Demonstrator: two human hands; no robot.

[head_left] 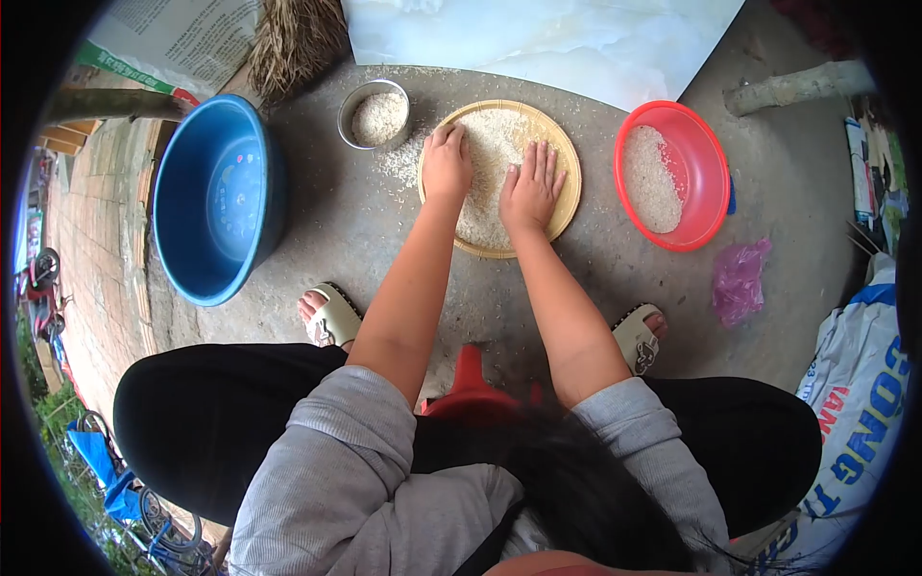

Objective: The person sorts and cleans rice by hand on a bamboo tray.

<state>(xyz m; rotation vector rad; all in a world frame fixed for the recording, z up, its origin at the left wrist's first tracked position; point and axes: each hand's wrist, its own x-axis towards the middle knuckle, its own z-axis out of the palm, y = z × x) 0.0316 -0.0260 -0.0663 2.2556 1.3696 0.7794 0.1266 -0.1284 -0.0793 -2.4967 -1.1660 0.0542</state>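
A round woven tray point(571, 182) lies on the floor with white rice grains point(490, 144) spread over it. My left hand point(447, 165) is over the tray's left side, its fingers curled down; what they hold, if anything, is hidden. Flat on the right part of the tray rests my right hand point(532, 192), fingers stretched out and a little apart over the grains. Close to the tray's upper left stands a metal bowl point(343, 125) with rice in it. Loose grains point(399, 163) are scattered on the floor between bowl and tray.
A large blue basin point(182, 202) stands at the left. To the right is a red basin point(706, 182) with rice along its left side. A crumpled pink plastic bag point(740, 283) lies below it. Printed sacks point(850, 403) fill the right edge; a straw broom point(296, 48) is at the top.
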